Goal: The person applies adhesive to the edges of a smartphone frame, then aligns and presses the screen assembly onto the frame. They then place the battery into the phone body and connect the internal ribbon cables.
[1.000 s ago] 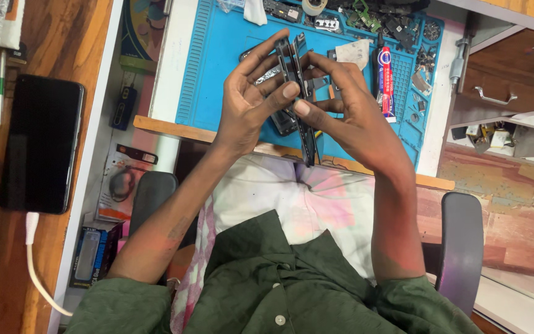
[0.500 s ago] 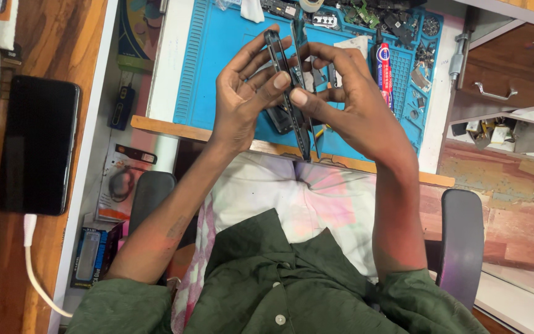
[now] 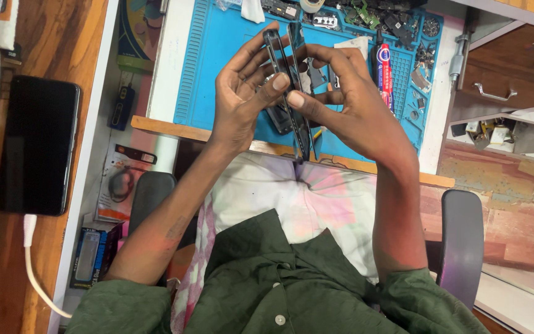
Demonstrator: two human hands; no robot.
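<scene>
Both hands hold a dark, thin phone body (image 3: 293, 105) edge-on above a blue work mat (image 3: 217, 68). My left hand (image 3: 242, 93) grips its left side, thumb pressed on the near edge. My right hand (image 3: 347, 102) grips the right side, its thumb meeting the left thumb at the middle. The phone looks split into two thin layers at its far end, frame and panel slightly apart. Another dark part lies on the mat under the hands, mostly hidden.
A black phone (image 3: 37, 145) with a white cable (image 3: 32, 260) lies on the wooden top at left. Small parts and a red-blue tube (image 3: 384, 74) sit on the mat's far right. Drawers (image 3: 514, 80) stand at right. Chair armrests (image 3: 461, 241) flank my lap.
The hands and phone body have tilted slightly, and the thumbs have slid closer together on the near edge. The two layers at the far end look a little more separated.
</scene>
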